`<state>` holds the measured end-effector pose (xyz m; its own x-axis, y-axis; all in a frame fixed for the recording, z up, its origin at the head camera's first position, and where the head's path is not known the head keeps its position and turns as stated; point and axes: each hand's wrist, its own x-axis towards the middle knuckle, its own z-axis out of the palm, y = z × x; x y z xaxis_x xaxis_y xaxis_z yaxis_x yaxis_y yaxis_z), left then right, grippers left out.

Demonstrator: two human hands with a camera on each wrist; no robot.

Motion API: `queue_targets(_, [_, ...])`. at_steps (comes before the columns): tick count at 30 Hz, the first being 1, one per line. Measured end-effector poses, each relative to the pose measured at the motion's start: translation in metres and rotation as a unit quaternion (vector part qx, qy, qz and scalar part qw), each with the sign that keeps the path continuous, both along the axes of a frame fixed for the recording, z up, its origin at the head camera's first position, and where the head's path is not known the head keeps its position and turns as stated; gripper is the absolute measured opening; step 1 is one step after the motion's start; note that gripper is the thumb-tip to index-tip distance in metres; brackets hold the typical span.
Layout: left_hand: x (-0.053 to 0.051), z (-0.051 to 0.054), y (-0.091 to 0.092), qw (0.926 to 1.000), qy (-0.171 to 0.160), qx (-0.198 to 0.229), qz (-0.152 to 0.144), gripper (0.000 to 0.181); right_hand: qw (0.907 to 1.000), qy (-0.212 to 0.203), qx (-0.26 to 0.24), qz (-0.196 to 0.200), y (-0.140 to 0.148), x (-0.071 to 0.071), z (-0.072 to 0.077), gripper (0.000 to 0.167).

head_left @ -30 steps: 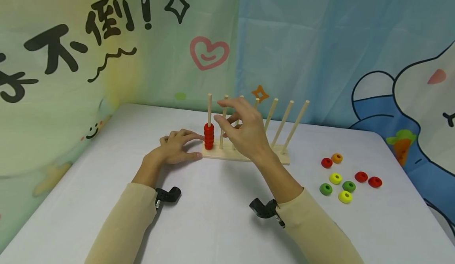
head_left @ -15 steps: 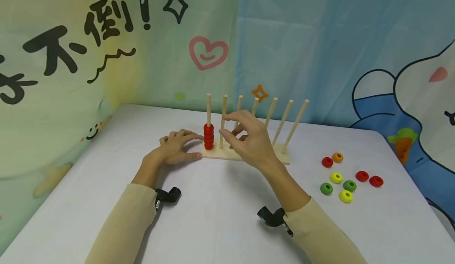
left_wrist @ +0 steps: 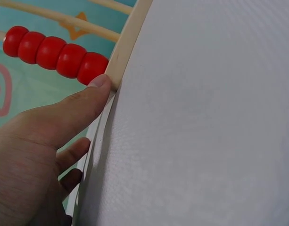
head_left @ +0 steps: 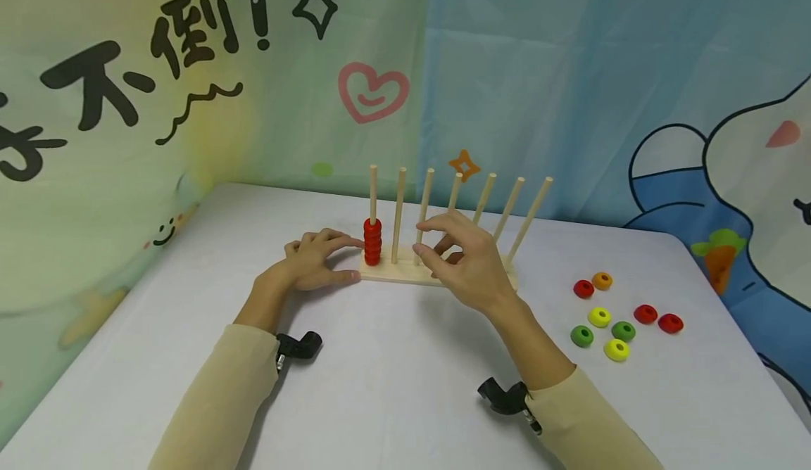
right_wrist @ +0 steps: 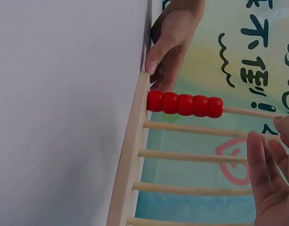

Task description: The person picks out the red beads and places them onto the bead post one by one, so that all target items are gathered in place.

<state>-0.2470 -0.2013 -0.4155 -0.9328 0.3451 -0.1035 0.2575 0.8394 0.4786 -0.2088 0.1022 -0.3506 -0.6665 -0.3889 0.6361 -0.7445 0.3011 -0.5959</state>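
A wooden peg rack (head_left: 405, 274) stands on the table, its several upright pegs in a row. Several red beads (head_left: 372, 242) are stacked on its leftmost peg. My left hand (head_left: 315, 262) rests at the rack's left end, thumb and index finger extended; in the left wrist view the thumb (left_wrist: 83, 106) touches the base's corner beside the beads. Before the middle pegs hovers my right hand (head_left: 467, 259), thumb and index finger apart with nothing between them. In the right wrist view, the right hand (right_wrist: 271, 179) shows near the peg tops.
Loose beads lie to the right: three red, including one red bead (head_left: 670, 323), an orange bead (head_left: 602, 281), two yellow, including one yellow bead (head_left: 617, 350), and two green, including one green bead (head_left: 581, 336). A printed curtain (head_left: 519, 69) hangs behind the white table (head_left: 380, 385).
My right hand has moved right and down, away from the left pegs, to before the middle ones. My left hand and the stacked red beads have stayed in place.
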Motion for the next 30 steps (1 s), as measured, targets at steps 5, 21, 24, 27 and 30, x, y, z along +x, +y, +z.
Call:
queue_targets(5, [0.003,-0.001,-0.002,1.0,0.004,0.006,-0.002,0.063,0.9998,-0.018,0.0,0.0,0.006,0.0,-0.01,0.025])
queue_targets(21, [0.0,0.003,0.0,1.0,0.003,-0.001,-0.005,0.065,0.9988,-0.024,0.038,-0.019,0.041,0.002,-0.022,0.024])
queue_targets(24, [-0.001,0.002,0.0,0.9999,0.003,-0.004,-0.009,0.065,0.9982,-0.026,0.048,-0.024,0.046,0.002,-0.024,0.023])
queue_targets(27, [-0.001,0.002,0.001,0.9999,0.0,-0.008,-0.009,0.065,0.9974,-0.031,0.058,-0.027,0.051,0.003,-0.026,0.023])
queue_targets(30, [0.0,0.002,0.001,0.9999,-0.002,-0.011,-0.006,0.064,0.9967,-0.035,0.066,-0.032,0.057,0.002,-0.029,0.024])
